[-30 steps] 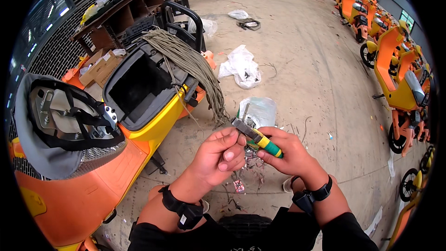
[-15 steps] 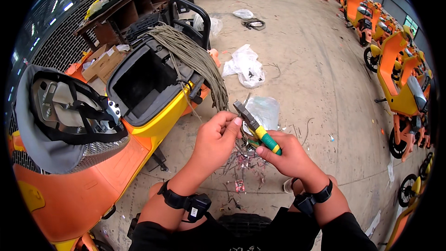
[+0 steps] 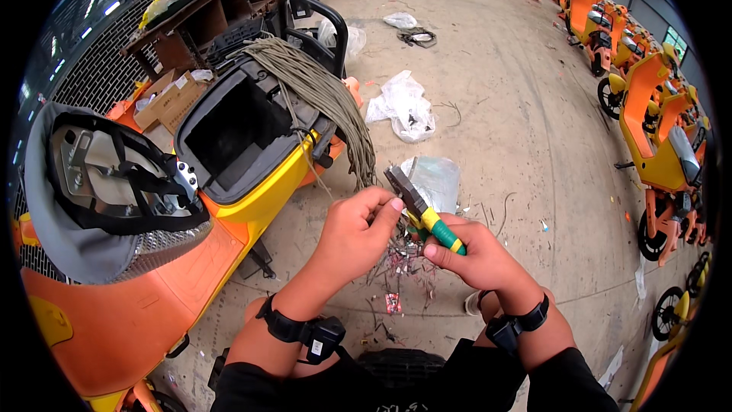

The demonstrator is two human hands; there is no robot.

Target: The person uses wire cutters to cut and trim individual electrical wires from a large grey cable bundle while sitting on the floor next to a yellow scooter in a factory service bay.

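My right hand point(image 3: 473, 255) grips a pair of pliers point(image 3: 436, 226) with green and yellow handles. Their dark metal jaws point up and to the left. Just left of the jaws, my left hand point(image 3: 357, 230) is closed, with thumb and forefinger pinched together. Whatever lies in that pinch is too small or too covered to make out. Beneath both hands, dark and reddish wire scraps point(image 3: 396, 267) are strewn over the concrete floor.
An orange and yellow scooter point(image 3: 152, 297) stands at my left, its storage box point(image 3: 236, 133) uncovered. A bundle of greenish-brown cords point(image 3: 305, 84) drapes over it. A grey padded seat point(image 3: 69, 206) lies upturned. Plastic bags point(image 3: 404, 107) lie ahead; scooters point(image 3: 648, 122) line the right.
Both hands and the pliers have shifted slightly down and to the right. A thin strand that stuck up by the pliers' jaws no longer shows there. Each hand keeps its closed grip.
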